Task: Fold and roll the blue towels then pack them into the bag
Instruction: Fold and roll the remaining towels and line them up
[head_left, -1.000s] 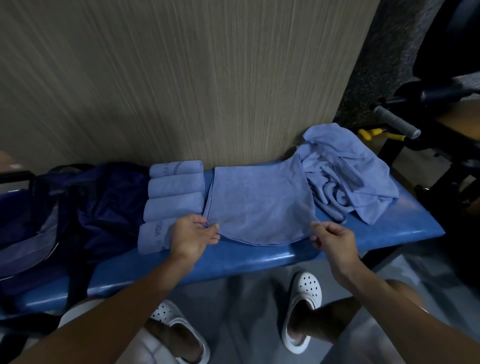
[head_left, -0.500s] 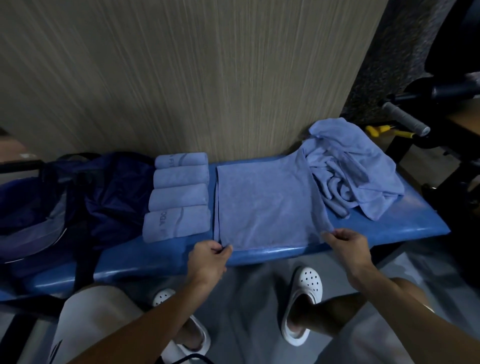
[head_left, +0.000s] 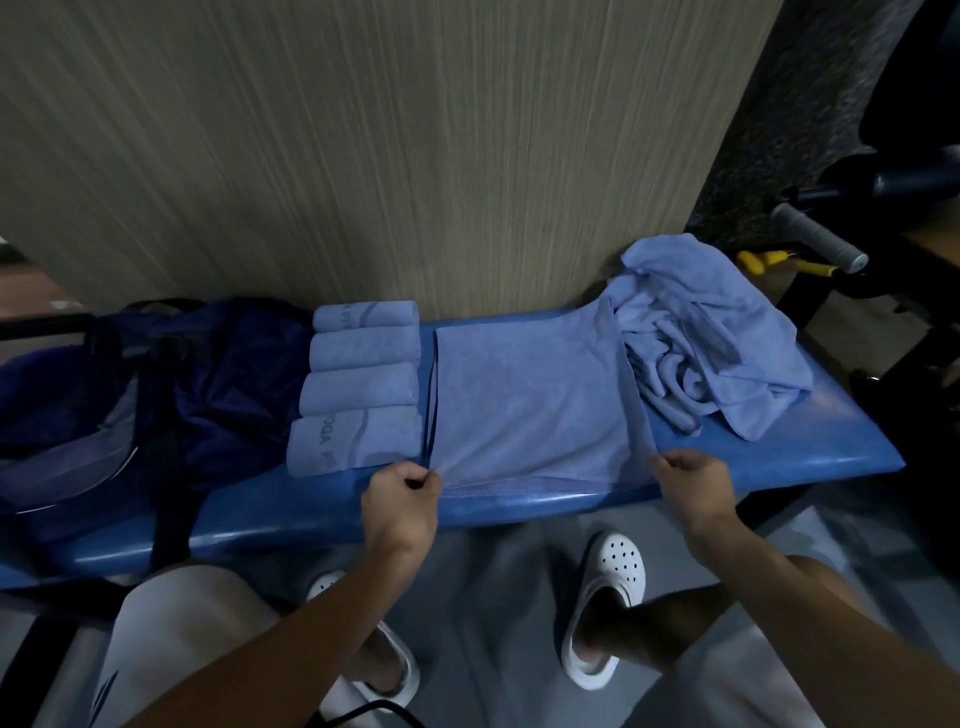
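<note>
matt cloth towel (head_left: 530, 400), glossy padded bench (head_left: 545, 501)

My left hand (head_left: 400, 501) and right hand (head_left: 693, 488) are bare, forearms (head_left: 291, 644) too. I wear pale shorts (head_left: 171, 623) (a dark mark low on the left leg) and white clogs (head_left: 618, 569) with round holes on top.

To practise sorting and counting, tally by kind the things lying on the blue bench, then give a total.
Rolled towels: 4
Flat towel, pinched by the left hand and right hand: 1
Crumpled towel heap (how many towels are in it cannot be told): 1
Dark blue bag: 1
Total: 7
</note>
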